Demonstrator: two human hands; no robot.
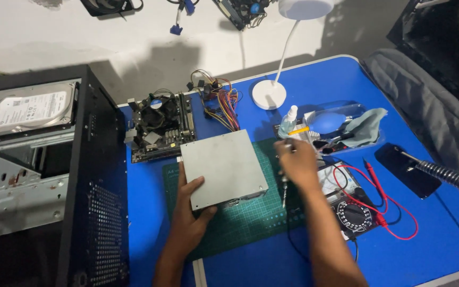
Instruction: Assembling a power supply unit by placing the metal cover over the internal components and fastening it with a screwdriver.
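Note:
A grey metal power supply box [224, 166] lies on a green cutting mat [251, 218], its bundle of coloured wires [220, 103] trailing toward the far edge. My left hand [191, 212] grips the box at its near left corner. My right hand [297, 162] is just right of the box, fingers closed around a screwdriver [284, 192] whose shaft points down toward me.
An open black computer case [54, 175] with a hard drive [30, 109] stands at the left. A motherboard [160, 127] lies behind the mat. A white desk lamp [270, 93], spray bottle [288, 121], blue air blower [325, 122], cloth, multimeter [353, 212] with red leads and soldering-iron stand [442, 175] crowd the right.

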